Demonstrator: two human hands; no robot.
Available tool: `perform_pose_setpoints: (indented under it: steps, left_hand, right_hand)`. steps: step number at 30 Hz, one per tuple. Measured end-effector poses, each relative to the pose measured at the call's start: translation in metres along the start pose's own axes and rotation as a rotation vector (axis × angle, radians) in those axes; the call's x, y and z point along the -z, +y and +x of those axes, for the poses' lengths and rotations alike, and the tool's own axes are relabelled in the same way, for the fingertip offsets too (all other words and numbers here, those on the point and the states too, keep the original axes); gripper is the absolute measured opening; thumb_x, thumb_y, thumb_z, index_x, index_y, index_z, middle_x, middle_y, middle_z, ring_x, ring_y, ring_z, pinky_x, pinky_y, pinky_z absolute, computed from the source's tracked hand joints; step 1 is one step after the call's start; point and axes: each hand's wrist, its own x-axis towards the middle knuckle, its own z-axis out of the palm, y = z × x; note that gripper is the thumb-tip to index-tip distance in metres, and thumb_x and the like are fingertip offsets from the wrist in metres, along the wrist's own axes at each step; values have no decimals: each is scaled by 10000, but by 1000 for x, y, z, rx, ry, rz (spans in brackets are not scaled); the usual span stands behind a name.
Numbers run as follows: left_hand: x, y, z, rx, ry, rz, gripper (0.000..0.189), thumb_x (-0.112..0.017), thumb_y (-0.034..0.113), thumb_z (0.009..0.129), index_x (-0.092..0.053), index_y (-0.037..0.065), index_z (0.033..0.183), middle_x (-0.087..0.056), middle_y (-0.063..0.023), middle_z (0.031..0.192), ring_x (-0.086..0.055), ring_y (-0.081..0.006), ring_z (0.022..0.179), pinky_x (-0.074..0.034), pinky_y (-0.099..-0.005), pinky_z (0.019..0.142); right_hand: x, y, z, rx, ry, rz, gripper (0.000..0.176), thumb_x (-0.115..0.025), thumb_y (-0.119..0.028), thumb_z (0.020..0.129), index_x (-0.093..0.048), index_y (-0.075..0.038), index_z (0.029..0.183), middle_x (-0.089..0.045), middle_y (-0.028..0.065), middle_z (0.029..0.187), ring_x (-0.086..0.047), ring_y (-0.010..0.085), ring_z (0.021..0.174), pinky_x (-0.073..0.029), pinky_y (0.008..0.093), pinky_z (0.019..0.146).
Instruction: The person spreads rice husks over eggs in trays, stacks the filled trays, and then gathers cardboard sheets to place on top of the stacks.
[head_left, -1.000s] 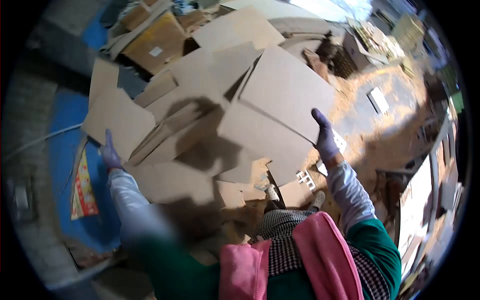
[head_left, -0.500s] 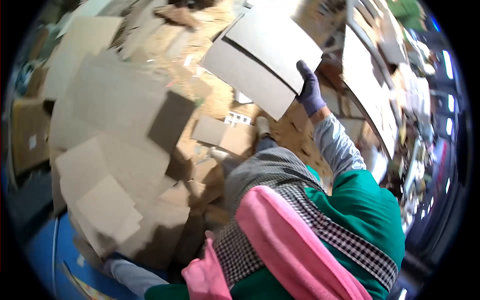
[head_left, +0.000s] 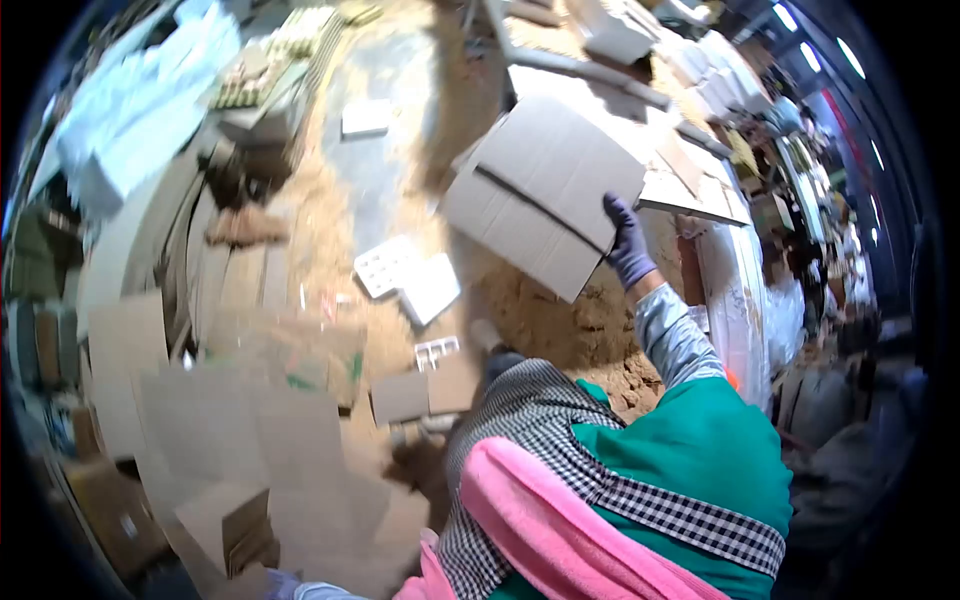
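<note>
My right hand [head_left: 628,246], in a purple glove, is closed on the corner of a pale cardboard box [head_left: 550,180]. Its thumb lies over the top, and a dark gap runs between the box's two flaps. The box is held up in front of me, tilted. My left hand [head_left: 284,584] shows only in part at the bottom edge, beside a large brown cardboard sheet [head_left: 290,450] and a smaller folded cardboard piece [head_left: 225,520]. Its fingers are too hidden and blurred to read.
White molded trays [head_left: 388,266] and a white block [head_left: 430,290] lie on the dusty floor. A worktable [head_left: 700,200] stands on the right. Light-blue sheeting [head_left: 140,110] covers things at upper left. A brown carton [head_left: 115,510] sits at lower left.
My view has swung, bringing more floor and the worktable into sight. My right hand still holds the box, now nearer the worktable. My left hand appears lower, at the bottom edge.
</note>
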Motion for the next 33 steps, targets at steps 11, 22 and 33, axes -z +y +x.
perform_pose_setpoints:
  steps: [11,22,33]
  left_hand:
    - [-226,336,-147,-322,-560,129,423,-520,303,901,-512,51,1241,-473,-160,1264,-496,-285,1131,-447,-383,906]
    - [-295,509,-247,-295,-775,337,403,-502,308,901,-535,39,1199,-528,-172,1164,-534,-296,1063,-458,-387,863]
    - [-322,605,-198,-227,-866,593,392,-485,313,901,-558,27,1158,-582,-183,1064,-572,-307,995,-469,-392,821]
  right_hand:
    - [55,-68,68,48,205,183,309,-490,-173,920,-572,-41,1187,-602,62,1185,-531,158,1139,-383,313,1021]
    - [67,-126,294,81,89,504,429,-606,-317,845,-551,-76,1196,-598,96,1171,-589,267,1037,-493,421,893]
    - [6,-254,507,261,360,684,527,-716,-409,716,-585,-131,1145,-613,63,1117,-587,265,996,-505,444,832]
